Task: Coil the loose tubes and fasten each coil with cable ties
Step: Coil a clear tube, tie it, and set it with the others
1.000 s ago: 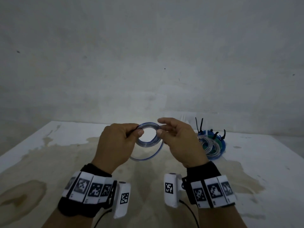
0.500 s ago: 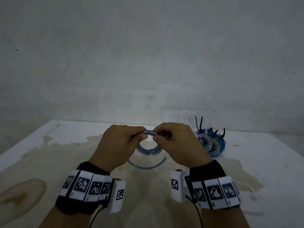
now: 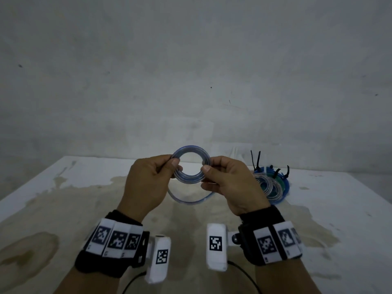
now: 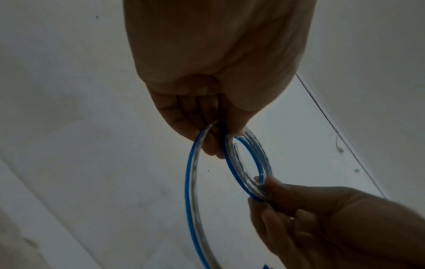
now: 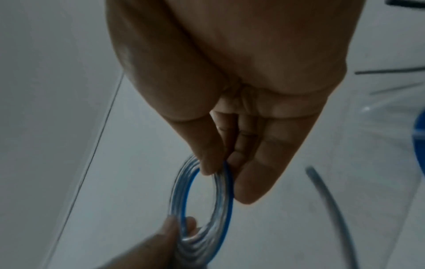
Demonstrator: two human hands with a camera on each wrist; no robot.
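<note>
- Fingers [image 3: 174, 162] of the left hand [image 3: 146, 185] pinch the left side of the clear-and-blue tube coil [image 3: 191, 150]; the thumb lies across the front of the loops and the other fingers curl behind.
- Fingers of the right hand [image 3: 231, 185] pinch the opposite side, thumb in front, so both hands hold the coil upright in the air above the desk [image 3: 63, 198], between the 2 hands.
- 1 loose turn [image 3: 191, 200] hangs below the tight loops, wider than the rest and not yet gathered in.
- To do this step well, I would keep the left pinch firm so the stacked loops cannot spring apart, and let the right fingers feed the slack round until it lies flush with the others.
- Judged from the wrist views, the tube is springy and smooth, so easing either pinch risks the coil opening.
- Finished coils [image 3: 270, 185] with black cable ties [image 3: 255, 160] standing up lie on the desk, to the right of the right hand.
- No tie shows on the held coil; a dark strip at the left fingers is unclear.
</note>
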